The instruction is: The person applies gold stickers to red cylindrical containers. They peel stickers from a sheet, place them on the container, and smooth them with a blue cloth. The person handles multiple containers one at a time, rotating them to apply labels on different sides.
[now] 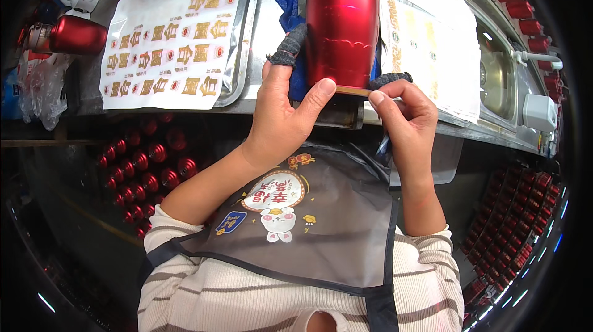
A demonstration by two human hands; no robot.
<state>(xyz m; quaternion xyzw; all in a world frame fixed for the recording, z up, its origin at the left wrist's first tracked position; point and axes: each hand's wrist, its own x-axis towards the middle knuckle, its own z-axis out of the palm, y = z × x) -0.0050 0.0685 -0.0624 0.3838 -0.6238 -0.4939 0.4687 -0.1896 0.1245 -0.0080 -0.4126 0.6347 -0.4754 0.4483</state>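
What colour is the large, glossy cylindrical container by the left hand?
The large, glossy cylindrical container is metallic red, best seen in the head view.

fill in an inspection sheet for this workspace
surface: metal worktop, largely covered
job's things: red bottle lying on its side, thin gold strip at its near end
clutter: printed sheet at left, more printed sheets at right, blue material beside the bottle
hands: left hand touches the bottle; right hand at the strip's right end
cables: nothing seen
surroundings: red items in rows, lower left and lower right
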